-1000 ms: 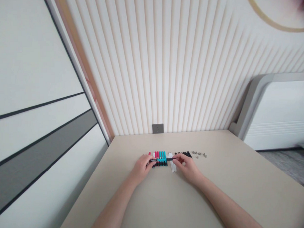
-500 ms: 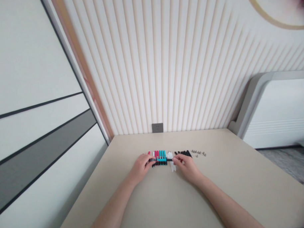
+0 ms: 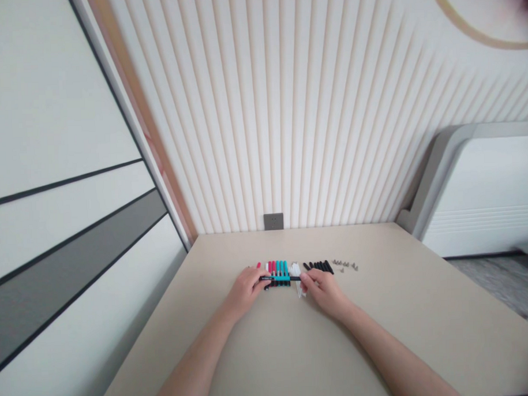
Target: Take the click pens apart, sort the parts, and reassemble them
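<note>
My left hand [image 3: 245,289] and my right hand [image 3: 322,287] each pinch one end of a thin pen [image 3: 280,277] with a black and teal barrel, held level just above the beige table [image 3: 295,347]. Under and behind the pen lies a row of pen parts: pink and teal barrels [image 3: 277,268], white pieces [image 3: 296,272] and black pieces [image 3: 319,266]. Both hands have their fingers closed on the pen's ends.
Several small grey metal bits [image 3: 345,267] lie right of the black pieces. A ribbed wall with a grey socket [image 3: 273,221] stands behind the table. A cabinet stands on the left and a white and grey piece of furniture [image 3: 475,190] on the right.
Both hands hold nearly the same place; the pen between them has barely shifted. The view has risen slightly.
</note>
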Demonstrator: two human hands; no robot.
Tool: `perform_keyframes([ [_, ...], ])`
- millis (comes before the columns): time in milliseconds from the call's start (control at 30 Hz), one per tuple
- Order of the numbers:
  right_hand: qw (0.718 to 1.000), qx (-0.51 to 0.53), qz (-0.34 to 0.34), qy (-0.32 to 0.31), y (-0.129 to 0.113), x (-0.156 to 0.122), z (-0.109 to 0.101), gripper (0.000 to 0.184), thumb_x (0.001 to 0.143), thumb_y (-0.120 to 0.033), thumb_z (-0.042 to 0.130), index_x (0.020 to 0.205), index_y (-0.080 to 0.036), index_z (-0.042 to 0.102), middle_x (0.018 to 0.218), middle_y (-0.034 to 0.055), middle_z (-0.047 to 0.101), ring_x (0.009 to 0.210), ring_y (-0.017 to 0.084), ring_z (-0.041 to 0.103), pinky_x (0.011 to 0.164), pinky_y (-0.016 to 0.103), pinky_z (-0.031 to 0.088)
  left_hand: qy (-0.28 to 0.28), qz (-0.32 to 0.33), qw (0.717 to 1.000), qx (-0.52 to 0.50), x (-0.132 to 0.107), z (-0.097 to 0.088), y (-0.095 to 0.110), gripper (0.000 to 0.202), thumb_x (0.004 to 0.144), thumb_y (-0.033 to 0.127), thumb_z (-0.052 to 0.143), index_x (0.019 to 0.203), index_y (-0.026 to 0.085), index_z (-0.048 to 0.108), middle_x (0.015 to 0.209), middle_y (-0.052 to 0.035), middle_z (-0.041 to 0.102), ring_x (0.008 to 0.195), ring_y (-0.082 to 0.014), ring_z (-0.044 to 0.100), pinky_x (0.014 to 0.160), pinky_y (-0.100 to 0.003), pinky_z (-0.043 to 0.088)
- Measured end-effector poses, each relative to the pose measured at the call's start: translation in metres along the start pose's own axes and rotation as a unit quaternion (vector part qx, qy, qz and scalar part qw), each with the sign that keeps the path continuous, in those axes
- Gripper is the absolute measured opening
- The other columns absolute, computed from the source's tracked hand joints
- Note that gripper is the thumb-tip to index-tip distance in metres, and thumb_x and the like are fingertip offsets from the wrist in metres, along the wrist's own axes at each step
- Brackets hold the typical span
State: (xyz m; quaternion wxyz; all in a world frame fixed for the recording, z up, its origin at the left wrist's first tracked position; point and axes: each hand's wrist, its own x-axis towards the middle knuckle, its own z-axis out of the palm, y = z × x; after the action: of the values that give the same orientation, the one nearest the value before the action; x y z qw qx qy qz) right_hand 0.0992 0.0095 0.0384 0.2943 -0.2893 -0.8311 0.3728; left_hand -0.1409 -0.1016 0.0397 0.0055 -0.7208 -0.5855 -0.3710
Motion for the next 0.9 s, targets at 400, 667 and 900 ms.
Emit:
perform_keyframes([
  [400,1.000,-0.017,-0.009,0.016,-0.0001,0.0000,-0.0016,0.043,0.095,-0.045,0.042,0.070,-0.018,0.066,0.071,0.0043,0.066,0.070,0.018,0.058,0.066,0.028,0.042,-0.006,0.010,1.000,-0.003,0.0009,-0.0012,0.0027,0.018,0.096,0.035,0.053,0.096,0.021,0.065,0.085,-0.0025,0.067,0.081,-0.0178,0.060,0.076,-0.029,0.046],
  [667,0.999,-0.004,-0.019,0.031,0.0001,0.0008,-0.0030,0.025,0.087,-0.039,0.057,0.097,-0.019,0.069,0.083,0.0031,0.067,0.077,0.018,0.057,0.071,0.027,0.042,-0.007,0.003,1.000,0.002,0.0003,-0.0006,-0.0004,0.017,0.095,0.034,0.054,0.097,0.021,0.065,0.086,-0.0023,0.067,0.082,-0.0177,0.060,0.076,-0.029,0.046],
  [900,0.999,-0.035,-0.011,0.004,-0.0004,0.0014,-0.0038,0.033,0.094,-0.040,0.045,0.078,-0.019,0.066,0.071,0.0023,0.064,0.068,0.017,0.055,0.062,0.026,0.038,0.003,0.007,1.000,0.003,0.0011,-0.0014,0.0028,0.018,0.095,0.035,0.055,0.097,0.022,0.066,0.085,-0.0029,0.067,0.082,-0.0185,0.060,0.078,-0.030,0.047],
])
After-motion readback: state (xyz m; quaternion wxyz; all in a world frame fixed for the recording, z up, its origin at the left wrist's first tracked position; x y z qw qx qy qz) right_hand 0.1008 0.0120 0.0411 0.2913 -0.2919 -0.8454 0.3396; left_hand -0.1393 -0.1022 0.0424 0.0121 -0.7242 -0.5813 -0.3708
